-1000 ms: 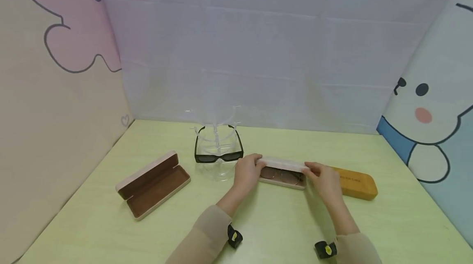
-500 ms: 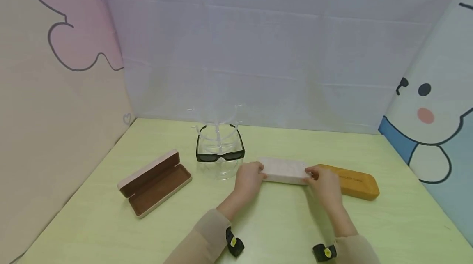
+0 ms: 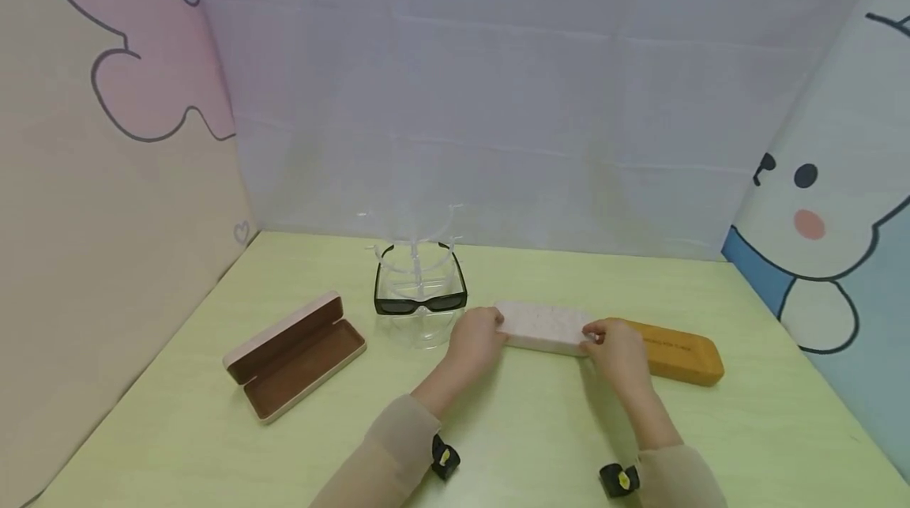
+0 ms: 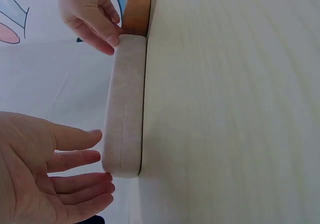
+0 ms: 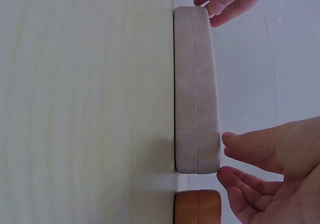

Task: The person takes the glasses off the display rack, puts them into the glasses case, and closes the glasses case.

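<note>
A closed pale case (image 3: 543, 328) lies flat on the counter (image 3: 526, 433), toward the far edge and slightly right of centre. The left hand (image 3: 473, 340) and right hand (image 3: 622, 356) flank its ends, thumb and fingers apart. An orange case (image 3: 684, 354) lies toward the right edge, an open brown-lined case (image 3: 306, 372) toward the left; black sunglasses (image 3: 447, 302) sit on a clear stand (image 3: 417, 265).

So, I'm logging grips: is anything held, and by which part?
Nothing looks gripped: the left hand and right hand rest loosely at opposite ends of the closed white case on the table.
</note>
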`<state>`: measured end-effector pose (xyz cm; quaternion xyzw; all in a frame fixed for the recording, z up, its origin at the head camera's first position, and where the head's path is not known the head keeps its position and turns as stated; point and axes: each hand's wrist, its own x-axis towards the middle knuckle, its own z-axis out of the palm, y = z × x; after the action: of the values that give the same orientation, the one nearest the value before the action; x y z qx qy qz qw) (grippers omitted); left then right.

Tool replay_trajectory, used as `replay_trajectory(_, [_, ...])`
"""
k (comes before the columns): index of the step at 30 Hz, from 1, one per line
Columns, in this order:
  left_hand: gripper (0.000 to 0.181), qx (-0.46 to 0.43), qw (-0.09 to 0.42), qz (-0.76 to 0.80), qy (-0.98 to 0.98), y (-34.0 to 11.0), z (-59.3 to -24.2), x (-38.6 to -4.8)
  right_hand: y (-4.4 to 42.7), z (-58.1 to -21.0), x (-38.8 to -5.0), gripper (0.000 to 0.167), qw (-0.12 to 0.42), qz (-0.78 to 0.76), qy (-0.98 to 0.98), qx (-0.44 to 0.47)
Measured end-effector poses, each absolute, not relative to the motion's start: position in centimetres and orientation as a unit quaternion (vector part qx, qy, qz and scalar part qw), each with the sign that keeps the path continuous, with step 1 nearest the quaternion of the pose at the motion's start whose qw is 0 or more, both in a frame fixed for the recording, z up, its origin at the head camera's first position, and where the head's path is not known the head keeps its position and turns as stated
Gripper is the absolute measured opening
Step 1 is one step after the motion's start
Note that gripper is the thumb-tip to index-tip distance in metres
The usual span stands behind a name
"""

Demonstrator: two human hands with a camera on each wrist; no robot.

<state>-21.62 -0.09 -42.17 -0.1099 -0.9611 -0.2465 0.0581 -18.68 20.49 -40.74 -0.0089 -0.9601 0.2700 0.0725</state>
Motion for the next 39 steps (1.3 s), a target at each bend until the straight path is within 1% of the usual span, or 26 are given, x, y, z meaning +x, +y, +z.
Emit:
replay_trajectory(3, [0.019,-0.106,0.063,-0.269,-0.955,-1.0,-41.4,-21.2,20.0,-40.4,-18.9,0.021,0.085,0.273,-0.958,-0.007])
replay_trajectory(7, [0.013,-0.103,0.092,-0.291,-0.947,-2.8,-40.5,-20.8,18.8,-39.8,-19.4,0.021,0.097,0.281,-0.955,0.007])
replay_trajectory(10, [0.013,-0.094,0.118,-0.292,-0.944,-4.3,-40.2,-20.4,17.8,-39.4,-19.9,0.021,0.084,0.293,-0.952,0.022])
replay_trajectory(14, [0.014,-0.067,0.137,-0.302,-0.941,-6.3,-40.2,-19.9,16.5,-39.3,-20.6,0.021,0.060,0.312,-0.947,0.043])
replay_trajectory(22, [0.014,0.020,0.205,-0.342,-0.917,-10.2,-40.0,-19.7,14.1,-39.5,-22.2,0.020,0.046,0.358,-0.930,0.075])
replay_trajectory(24, [0.015,0.045,0.213,-0.350,-0.911,-11.0,-39.8,-19.8,13.6,-39.5,-22.5,0.021,0.042,0.370,-0.924,0.083])
replay_trajectory(26, [0.020,0.065,0.213,-0.361,-0.906,-11.8,-39.7,-19.9,13.0,-39.6,-22.7,0.022,0.039,0.382,-0.919,0.084])
replay_trajectory(28, [0.029,0.083,0.204,-0.366,-0.904,-12.4,-39.9,-20.0,12.4,-39.8,-23.0,0.023,0.034,0.396,-0.914,0.077])
replay_trajectory(31, [0.041,0.109,0.175,-0.385,-0.899,-13.2,-40.5,-20.4,11.2,-40.2,-23.4,0.025,0.023,0.418,-0.906,0.069])
replay_trajectory(33, [0.046,0.125,0.154,-0.393,-0.898,-13.6,-40.9,-20.6,10.5,-40.5,-23.6,0.028,0.014,0.433,-0.899,0.065])
replay_trajectory(39, [0.048,0.137,0.104,-0.441,-0.881,-14.3,-41.7,-21.5,8.5,-41.1,-24.5,0.033,0.006,0.475,-0.878,0.057])
